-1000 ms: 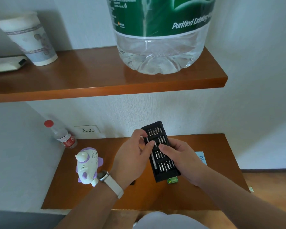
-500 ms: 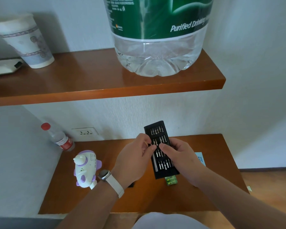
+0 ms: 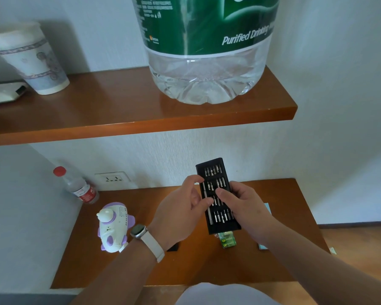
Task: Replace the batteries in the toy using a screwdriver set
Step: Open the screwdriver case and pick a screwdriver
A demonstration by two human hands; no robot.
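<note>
Gripping the black rectangular screwdriver set [image 3: 213, 172] from its 3 o'clock side, the right hand [image 3: 246, 208] curls round it, thumb on the shiny bits. The left hand [image 3: 180, 212] pinches its 9 o'clock edge, over the slim metal driver [image 3: 209, 216]. Compared with a second ago, the set stands straighter. The glossy white-purple plastic toy [image 3: 113, 225] sits at 9 o'clock on the wooden table [image 3: 185, 267], and the green batteries [image 3: 228, 239] lie at 6 o'clock.

left hand [image 3: 180, 209] and right hand [image 3: 245, 206] meet, both gripping.
</note>
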